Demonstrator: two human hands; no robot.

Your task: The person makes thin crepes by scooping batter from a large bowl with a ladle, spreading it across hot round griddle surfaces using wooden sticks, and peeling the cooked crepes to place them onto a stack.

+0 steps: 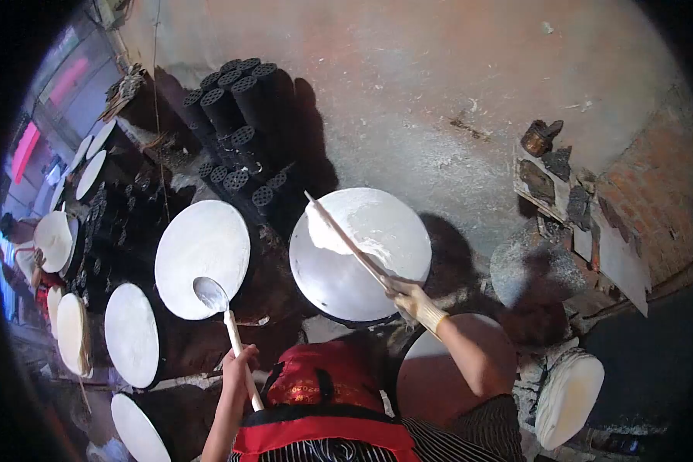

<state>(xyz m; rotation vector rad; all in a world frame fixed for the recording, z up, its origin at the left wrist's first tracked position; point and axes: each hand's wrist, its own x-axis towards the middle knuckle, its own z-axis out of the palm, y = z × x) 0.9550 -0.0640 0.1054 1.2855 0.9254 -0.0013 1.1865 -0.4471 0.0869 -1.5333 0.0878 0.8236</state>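
White batter (323, 232) looks only partly spread, thickest by the round griddle's (317, 279) far-left edge, the right hand (416, 302) gripping a wooden stick (348, 241) across it, the left hand (240, 359) clasping a ladle (210, 294)

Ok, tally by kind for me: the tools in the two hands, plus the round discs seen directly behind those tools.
Ladle: 1, in the left hand
Stick: 1, in the right hand
Discs: 2, the left disc and the right disc
Total: 4
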